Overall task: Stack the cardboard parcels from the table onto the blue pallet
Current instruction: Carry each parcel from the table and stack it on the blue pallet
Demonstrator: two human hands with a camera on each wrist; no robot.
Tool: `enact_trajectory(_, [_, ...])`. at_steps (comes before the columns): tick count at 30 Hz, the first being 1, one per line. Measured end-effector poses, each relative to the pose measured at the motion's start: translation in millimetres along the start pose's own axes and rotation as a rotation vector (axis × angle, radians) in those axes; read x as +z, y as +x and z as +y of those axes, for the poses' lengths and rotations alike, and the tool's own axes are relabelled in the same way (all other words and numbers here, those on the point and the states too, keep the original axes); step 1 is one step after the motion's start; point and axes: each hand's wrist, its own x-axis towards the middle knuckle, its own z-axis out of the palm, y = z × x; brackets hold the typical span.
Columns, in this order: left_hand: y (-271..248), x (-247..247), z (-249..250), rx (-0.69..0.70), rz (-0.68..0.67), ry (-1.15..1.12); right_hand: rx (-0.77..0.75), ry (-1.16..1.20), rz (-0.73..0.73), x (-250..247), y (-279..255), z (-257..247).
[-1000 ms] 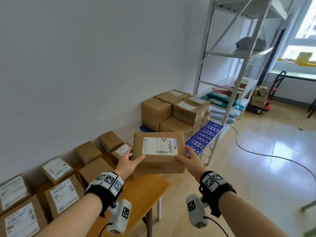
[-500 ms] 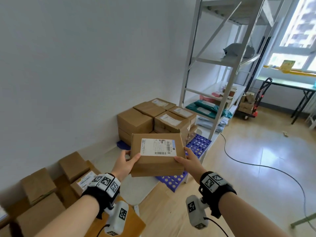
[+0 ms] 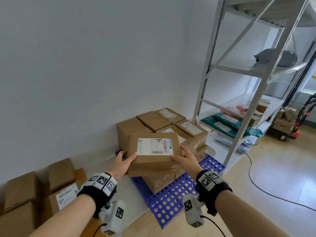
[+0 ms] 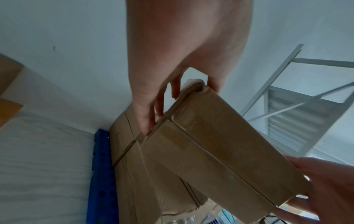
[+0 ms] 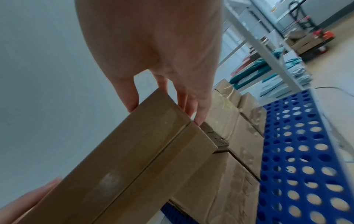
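A person holds a flat cardboard parcel (image 3: 153,151) level between both hands, its printed shipping label (image 3: 154,146) facing up. The left hand (image 3: 122,162) grips the left edge, thumb on top, fingers close together under the edge. The right hand (image 3: 185,161) mirrors it on the right edge, thumb on top and fingers slightly spread beneath. This two-sided grip likely keeps the parcel flat for setting down. The parcel hangs above a lone box (image 3: 162,181) on the near part of the blue pallet (image 3: 171,202). More stacked parcels (image 3: 153,124) fill the pallet's far end against the wall (image 3: 85,65), beside a metal shelf rack (image 3: 248,74).
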Motion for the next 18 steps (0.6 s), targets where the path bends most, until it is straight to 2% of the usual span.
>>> enact_trajectory(10, [-6, 58, 26, -0.043, 0.304, -0.253, -0.090, -0.012, -0.314, -49, 77, -34])
enact_trajectory(18, [-34, 72, 21, -0.138, 0.417, -0.392, -0.161, -0.046, -0.440, -55, 93, -47])
